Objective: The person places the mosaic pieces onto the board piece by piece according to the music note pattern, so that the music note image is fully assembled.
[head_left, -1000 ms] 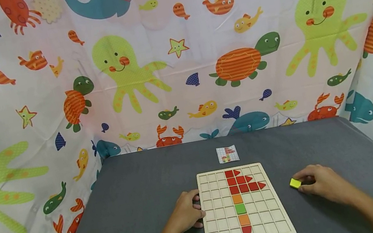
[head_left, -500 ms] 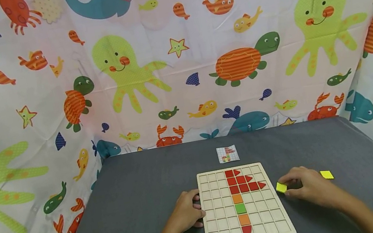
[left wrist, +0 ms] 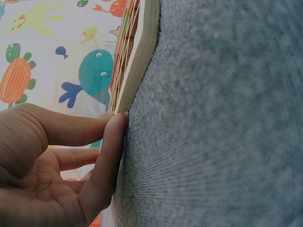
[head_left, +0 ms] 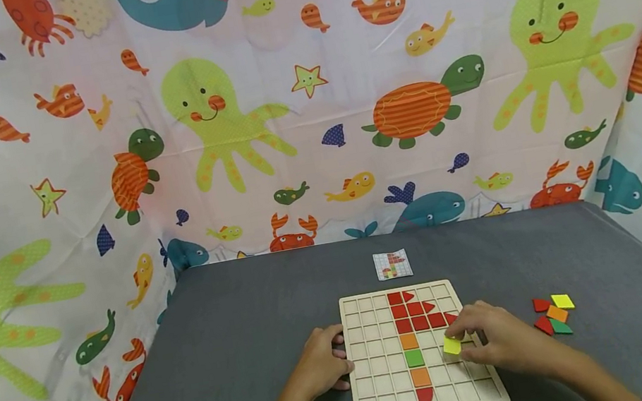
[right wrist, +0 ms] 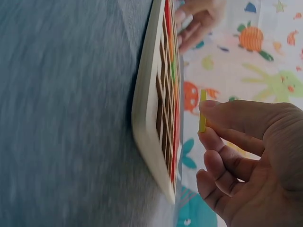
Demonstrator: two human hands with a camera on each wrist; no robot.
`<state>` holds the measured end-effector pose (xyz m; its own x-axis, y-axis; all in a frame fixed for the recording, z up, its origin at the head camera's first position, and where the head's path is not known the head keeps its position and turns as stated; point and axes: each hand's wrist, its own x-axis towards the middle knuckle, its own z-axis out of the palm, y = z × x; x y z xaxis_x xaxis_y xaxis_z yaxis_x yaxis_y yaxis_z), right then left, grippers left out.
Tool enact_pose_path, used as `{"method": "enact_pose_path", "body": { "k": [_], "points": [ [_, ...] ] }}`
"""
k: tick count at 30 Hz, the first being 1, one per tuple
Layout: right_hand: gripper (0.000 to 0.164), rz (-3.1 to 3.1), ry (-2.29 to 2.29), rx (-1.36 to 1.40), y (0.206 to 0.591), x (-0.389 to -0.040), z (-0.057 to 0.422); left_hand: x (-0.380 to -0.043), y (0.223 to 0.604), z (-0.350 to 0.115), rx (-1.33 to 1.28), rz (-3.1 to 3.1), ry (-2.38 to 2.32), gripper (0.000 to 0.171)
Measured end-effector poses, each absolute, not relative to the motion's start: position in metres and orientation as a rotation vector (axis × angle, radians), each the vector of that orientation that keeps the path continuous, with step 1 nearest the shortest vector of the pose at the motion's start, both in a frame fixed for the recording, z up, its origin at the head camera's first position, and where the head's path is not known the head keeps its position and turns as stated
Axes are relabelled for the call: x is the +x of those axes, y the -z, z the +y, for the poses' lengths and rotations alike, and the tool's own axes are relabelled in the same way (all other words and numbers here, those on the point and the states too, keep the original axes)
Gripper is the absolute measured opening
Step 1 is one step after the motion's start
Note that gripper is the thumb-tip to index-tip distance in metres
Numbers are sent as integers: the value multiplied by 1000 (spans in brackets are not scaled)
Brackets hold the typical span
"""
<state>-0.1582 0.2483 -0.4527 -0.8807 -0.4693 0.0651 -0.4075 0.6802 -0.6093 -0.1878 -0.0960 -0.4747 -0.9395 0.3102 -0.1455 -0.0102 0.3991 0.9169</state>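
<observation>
A wooden grid board (head_left: 383, 369) lies on the table, with red, orange and green tiles set in its cells. My left hand (head_left: 323, 365) is at its left edge, thumb and index fingertip gripping the rim; the left wrist view shows both tips at the board's side (left wrist: 137, 66). Between thumb and index finger my right hand (head_left: 493, 335) pinches a yellow square tile (head_left: 452, 346) over the right part of the board. Seen edge-on in the right wrist view, the yellow tile (right wrist: 203, 111) is held above the grid. Some cells are hidden under the right hand.
Several loose tiles lie right of the board, among them a yellow one (head_left: 561, 301), an orange one (head_left: 556, 314) and a green one (head_left: 561, 327). A small printed pattern card (head_left: 392, 264) rests behind the board. A sea-animal curtain (head_left: 282, 128) stands behind the table.
My right hand has carried the yellow tile leftward from the table to over the board, uncovering the loose tiles on the right. The left hand has stayed at the board's edge.
</observation>
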Motion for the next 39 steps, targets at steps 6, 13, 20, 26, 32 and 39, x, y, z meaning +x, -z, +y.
{"method": "enact_pose_path", "body": {
  "k": [6,13,20,26,32,39],
  "points": [
    [25,2719,941,-789,450,-156,229,-188,474,-97,256,2363,-1553,73],
    [24,2638,986,-823,451,-153,213,-188,474,-97,254,2359,-1557,73],
    [21,2602,971,-851,450,-147,200,-189,476,-97,256,2357,-1560,73],
    [20,2626,939,-999,452,-145,187,-190,475,-96,268,2357,-1566,73],
    [22,2605,880,-1034,455,-142,175,-189,476,-95,263,2356,-1566,73],
    [24,2579,857,-1029,457,-140,169,-188,475,-96,252,2358,-1566,73]
  ]
}}
